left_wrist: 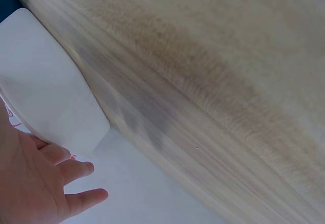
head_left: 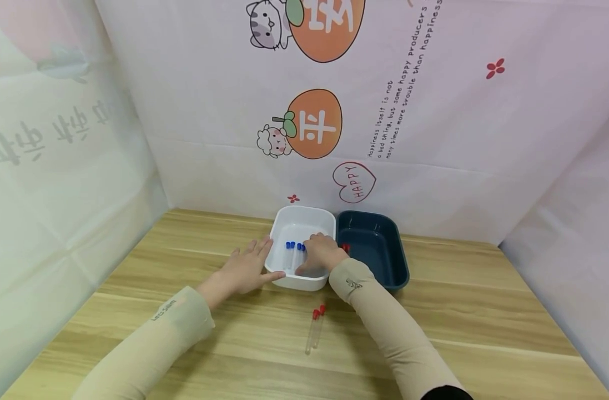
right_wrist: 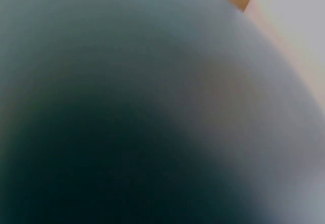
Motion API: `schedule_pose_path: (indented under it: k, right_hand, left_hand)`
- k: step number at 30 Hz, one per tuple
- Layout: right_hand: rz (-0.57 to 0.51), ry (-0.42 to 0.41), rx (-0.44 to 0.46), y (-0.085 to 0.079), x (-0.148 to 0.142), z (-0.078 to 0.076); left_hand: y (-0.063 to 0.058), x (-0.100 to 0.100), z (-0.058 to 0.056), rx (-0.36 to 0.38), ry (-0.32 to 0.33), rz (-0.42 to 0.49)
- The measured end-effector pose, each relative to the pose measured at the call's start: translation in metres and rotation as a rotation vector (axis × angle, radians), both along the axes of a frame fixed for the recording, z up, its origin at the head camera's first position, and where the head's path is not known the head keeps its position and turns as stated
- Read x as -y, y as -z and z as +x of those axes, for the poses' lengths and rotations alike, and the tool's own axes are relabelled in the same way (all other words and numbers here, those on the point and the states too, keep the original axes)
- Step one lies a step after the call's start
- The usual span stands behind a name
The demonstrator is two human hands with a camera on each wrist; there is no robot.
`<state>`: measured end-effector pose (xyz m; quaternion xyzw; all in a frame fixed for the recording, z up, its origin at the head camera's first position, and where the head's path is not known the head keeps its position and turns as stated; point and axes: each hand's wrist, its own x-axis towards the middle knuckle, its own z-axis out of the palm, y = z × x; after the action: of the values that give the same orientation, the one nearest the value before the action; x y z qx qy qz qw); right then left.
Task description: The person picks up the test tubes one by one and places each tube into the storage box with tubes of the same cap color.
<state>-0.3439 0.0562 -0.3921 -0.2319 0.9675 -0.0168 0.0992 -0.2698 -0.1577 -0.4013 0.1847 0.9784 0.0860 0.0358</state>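
My left hand (head_left: 246,269) lies with straight, spread fingers at the left side of a white tray (head_left: 300,283), its thumb over the front rim. In the left wrist view, the fingers of that hand (left_wrist: 43,178) are against the tray's outer wall. Inside the tray lie several clear tubes with blue caps (head_left: 292,244), side by side. My right hand (head_left: 321,253) reaches into the tray just right of them, thumb and fingers apart, fingertips close to the rightmost blue cap. The right wrist view is a dark blur.
A dark blue tray (head_left: 378,250) stands against the white one's right side, with red caps (head_left: 345,247) showing near my right wrist. Two red-capped tubes (head_left: 312,331) lie on the wooden table (head_left: 264,350) in front. A printed cloth (head_left: 224,122) hangs behind.
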Motion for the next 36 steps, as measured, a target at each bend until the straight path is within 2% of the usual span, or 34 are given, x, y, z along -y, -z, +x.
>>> schedule_pose_path:
  k: [14, 21, 30, 36]
  right_hand:
    - [0.01, 0.028, 0.033, 0.0, -0.005, 0.001]
    - [-0.07, 0.049, 0.052, -0.012, -0.008, 0.005]
    - [-0.132, 0.001, -0.031, -0.03, -0.014, 0.008]
    - [-0.153, -0.033, -0.065, -0.038, -0.013, 0.019]
  left_hand:
    - [-0.001, -0.005, 0.0, 0.02, -0.006, 0.003]
    - [-0.002, -0.004, 0.002, 0.031, -0.013, 0.016]
    - [0.001, -0.003, 0.0, 0.016, -0.011, 0.012]
    - [0.003, -0.001, -0.001, 0.006, -0.011, 0.036]
